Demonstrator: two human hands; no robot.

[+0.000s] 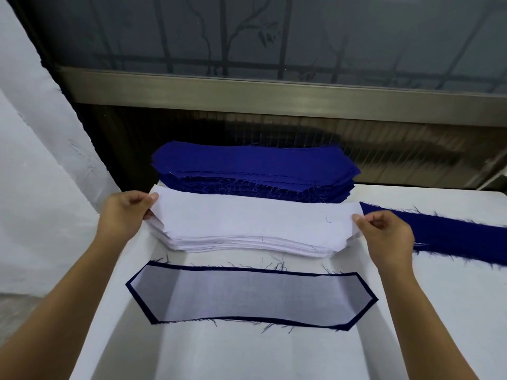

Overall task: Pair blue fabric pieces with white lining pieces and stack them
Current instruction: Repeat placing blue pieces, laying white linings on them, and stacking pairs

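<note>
Head view, near to far.

Nearest: white-covered table (247, 357), both forearms reaching in from the lower corners.

On the table just ahead: one finished pair (247, 297). A white lining piece lies flat on a blue piece, a thin blue border showing all round, and loose threads stray along the long edges.

Beyond it, close but not touching: white lining stack (247, 244), many layers, the edges slightly fanned.

Top lining piece (255, 218) is held at both ends. Left hand (123, 215) pinches the left end, thumb on top and fingers curled beneath. Right hand (384, 237) pinches the right end between thumb and fingertips. The middle of the piece lies on the stack.

Right of the right hand: long blue strip (452, 237) with frayed edges, lying flat and running off the right edge.

Behind the white stack, at the table's far edge: blue fabric stack (255, 165), thick, same long shape with angled ends, frayed along the near side.

Farther: dark ribbed panel (356, 141), metal sill (274, 91), then frosted window (274, 31) with a branch pattern and bars showing through.

Far left: white sheet (35, 160), hanging.
</note>
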